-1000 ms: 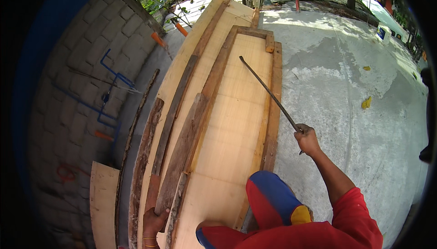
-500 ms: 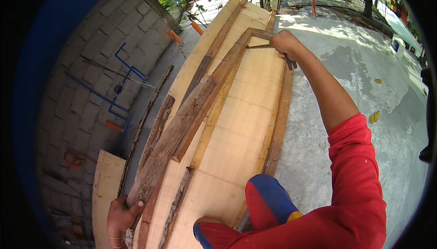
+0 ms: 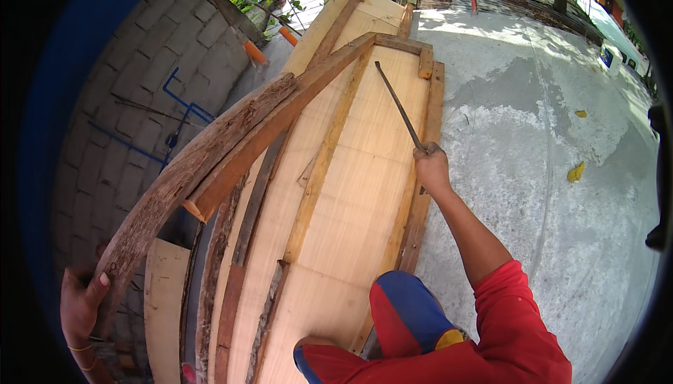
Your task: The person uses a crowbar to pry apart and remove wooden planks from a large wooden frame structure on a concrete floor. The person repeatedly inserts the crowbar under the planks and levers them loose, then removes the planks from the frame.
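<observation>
My left hand (image 3: 80, 305) grips the near end of a rough, bark-faced wooden board (image 3: 161, 173) at the lower left, thumb on top. This board is joined to a longer timber (image 3: 315, 84), whose far end meets a short crosspiece (image 3: 397, 43) with a small block (image 3: 425, 63) at its end. The joined frame slants over a pale plywood panel (image 3: 361, 180), its near end raised off to the left. My right hand (image 3: 432, 170) is closed round a thin, dark metal pry bar (image 3: 399, 107) above the panel's right edge, pointing away and apart from the frame.
Beneath me, timber strips (image 3: 319, 180) run along the panel. A block wall (image 3: 126, 110) with blue pipes (image 3: 186, 103) stands at left, near orange pipe ends (image 3: 254, 53). Grey concrete floor (image 3: 505, 145) lies to the right, with yellow leaves (image 3: 575, 172).
My left hand has swung the near end of the board up and left. My right hand has drawn back from the crosspiece toward me with the pry bar, which now points away.
</observation>
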`<state>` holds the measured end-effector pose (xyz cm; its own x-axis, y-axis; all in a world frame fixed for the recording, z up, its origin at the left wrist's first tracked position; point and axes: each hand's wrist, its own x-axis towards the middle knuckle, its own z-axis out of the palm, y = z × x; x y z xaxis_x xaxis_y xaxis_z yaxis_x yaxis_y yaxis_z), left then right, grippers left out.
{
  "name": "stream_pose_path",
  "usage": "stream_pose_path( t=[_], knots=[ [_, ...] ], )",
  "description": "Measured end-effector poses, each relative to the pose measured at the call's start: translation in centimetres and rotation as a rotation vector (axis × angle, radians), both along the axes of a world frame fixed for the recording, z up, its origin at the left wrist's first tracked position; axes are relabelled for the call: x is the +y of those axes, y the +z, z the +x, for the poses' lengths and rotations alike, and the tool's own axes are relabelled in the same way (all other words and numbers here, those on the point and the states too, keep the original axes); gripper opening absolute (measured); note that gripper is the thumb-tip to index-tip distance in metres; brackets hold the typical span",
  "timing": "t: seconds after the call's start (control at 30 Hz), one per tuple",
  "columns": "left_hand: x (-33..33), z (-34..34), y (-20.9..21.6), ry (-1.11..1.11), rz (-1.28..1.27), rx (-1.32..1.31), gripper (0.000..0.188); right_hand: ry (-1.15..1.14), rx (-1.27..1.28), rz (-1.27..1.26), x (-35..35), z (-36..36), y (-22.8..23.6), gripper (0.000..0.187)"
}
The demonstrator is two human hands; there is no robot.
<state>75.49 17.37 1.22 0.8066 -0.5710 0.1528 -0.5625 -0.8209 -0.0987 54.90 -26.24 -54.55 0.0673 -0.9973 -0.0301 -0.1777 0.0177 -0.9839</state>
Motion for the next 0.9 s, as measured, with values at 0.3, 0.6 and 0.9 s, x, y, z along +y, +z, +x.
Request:
stream_pose_path(
  t=[0.3,0.6,0.9],
  knots=[
    [-1.6,-0.5,4.9,-0.041,-0.005,-0.095,0.082,-0.140,-0.103,0.020,-17.6,8.8,10.1,0.034],
    [-3.1,-2.8,5.0,-0.032,0.019,-0.100,0.089,-0.048,-0.129,0.340,-13.5,8.4,-3.3,0.025],
    [1.0,-4.2,-11.0,-0.142,-0.063,-0.116,0.094,-0.003,0.098,0.288,-10.9,11.7,-16.4,0.034]
  ],
)
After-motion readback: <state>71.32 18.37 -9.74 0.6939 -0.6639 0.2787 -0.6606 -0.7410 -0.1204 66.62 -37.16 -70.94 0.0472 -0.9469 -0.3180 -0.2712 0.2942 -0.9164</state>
